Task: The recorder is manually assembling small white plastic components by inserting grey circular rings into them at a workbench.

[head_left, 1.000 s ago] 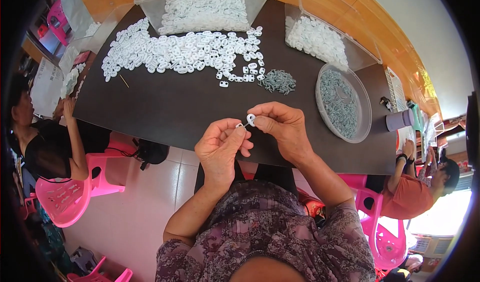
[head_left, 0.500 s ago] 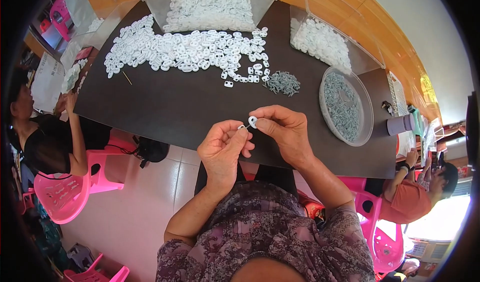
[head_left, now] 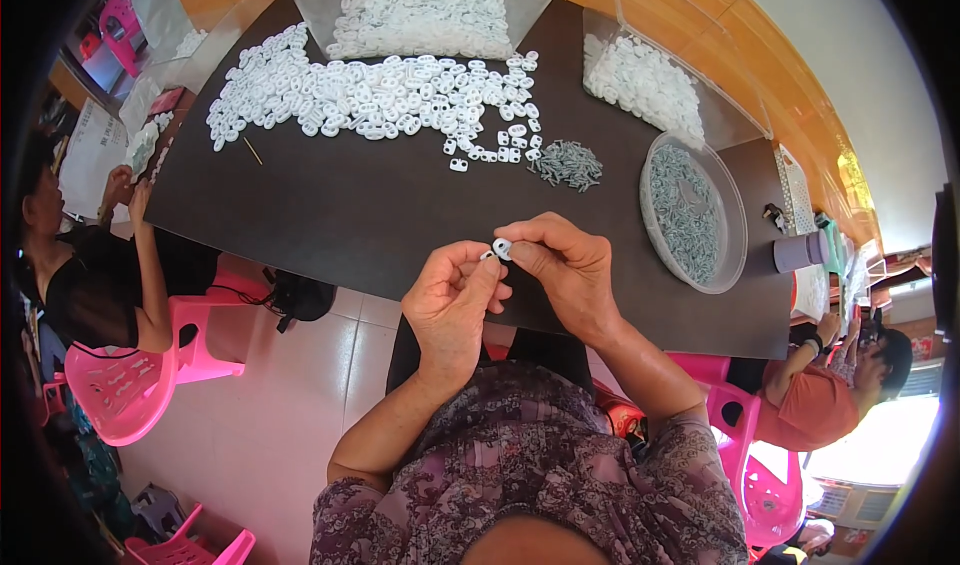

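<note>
Right hand (head_left: 565, 270): thumb and forefinger pinched on a small white plastic piece (head_left: 501, 249), held above the near edge of the dark table (head_left: 380, 215). Left hand (head_left: 452, 305): fingertips closed against the same piece; anything else in its grip is hidden. Far: heap of white pieces (head_left: 370, 95); small grey pile (head_left: 567, 164); round dish (head_left: 693, 213) at right. Clear bin (head_left: 420, 5) cut off by the frame.

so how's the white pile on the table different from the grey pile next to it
The white pile is far bigger and spreads wide across the dark table; the grey pile is a small tight heap at its right end. The white pieces look flat, rounded and holed, while the grey pieces look thin and stick-like. Both lie loose on the table, beyond the hands, and each matches a container behind or beside it.
</note>
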Demonstrator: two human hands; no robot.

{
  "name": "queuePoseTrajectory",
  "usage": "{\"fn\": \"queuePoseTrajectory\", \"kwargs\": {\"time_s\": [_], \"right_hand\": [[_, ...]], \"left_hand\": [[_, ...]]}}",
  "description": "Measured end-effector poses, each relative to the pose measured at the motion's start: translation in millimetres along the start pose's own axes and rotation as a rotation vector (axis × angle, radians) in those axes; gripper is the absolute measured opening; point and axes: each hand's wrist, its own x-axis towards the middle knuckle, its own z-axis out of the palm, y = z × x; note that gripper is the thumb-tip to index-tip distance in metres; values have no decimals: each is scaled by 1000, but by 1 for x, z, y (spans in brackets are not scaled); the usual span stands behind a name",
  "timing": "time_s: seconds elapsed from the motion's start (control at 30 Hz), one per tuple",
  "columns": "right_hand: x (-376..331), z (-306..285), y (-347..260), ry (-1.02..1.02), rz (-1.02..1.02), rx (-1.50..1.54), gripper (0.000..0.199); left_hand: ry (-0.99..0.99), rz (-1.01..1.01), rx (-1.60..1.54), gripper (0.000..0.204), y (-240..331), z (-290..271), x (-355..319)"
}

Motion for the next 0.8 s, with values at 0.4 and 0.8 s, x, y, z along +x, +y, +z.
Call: {"fn": "queuePoseTrajectory", "kwargs": {"time_s": [0.4, 0.8], "right_hand": [[-5, 2, 7, 26, -33, 11, 15], [-10, -1, 9, 28, -181, -175, 22]], "left_hand": [[-142, -81, 0, 23, 4, -3, 0], [-162, -12, 12, 29, -2, -3, 0]]}}
